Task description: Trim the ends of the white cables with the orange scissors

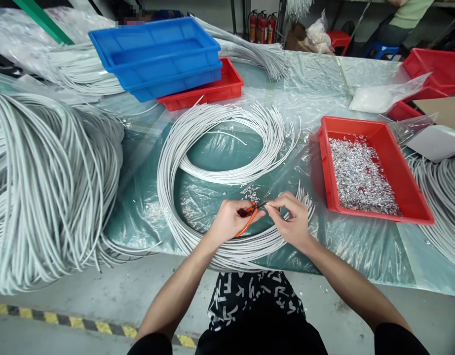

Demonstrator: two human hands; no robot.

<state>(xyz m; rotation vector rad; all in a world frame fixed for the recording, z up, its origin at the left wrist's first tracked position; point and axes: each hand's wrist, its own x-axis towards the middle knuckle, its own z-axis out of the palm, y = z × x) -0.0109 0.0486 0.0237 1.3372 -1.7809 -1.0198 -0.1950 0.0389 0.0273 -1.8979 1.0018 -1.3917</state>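
Observation:
Orange-handled pliers (246, 227) are held in my left hand (229, 217), which is closed around the handles. Their dark jaws point right, toward my right hand (293, 222). The thumb and forefinger of that hand pinch together at the jaw tips on something too small to make out. Beneath both hands lies a bundle of white cables (166, 182), looped in a large ring on the table, with its cut ends fanned out beside my right hand. Small shiny metal bits (250, 191) are scattered just beyond the pliers.
To the right, a red tray (412, 195) contains many small silvery pieces (360, 172). Stacked blue trays (168, 74) overlap a red tray (233, 81) at the back. A large cable heap (53, 187) covers the left side; more grey cables (440, 197) lie far right.

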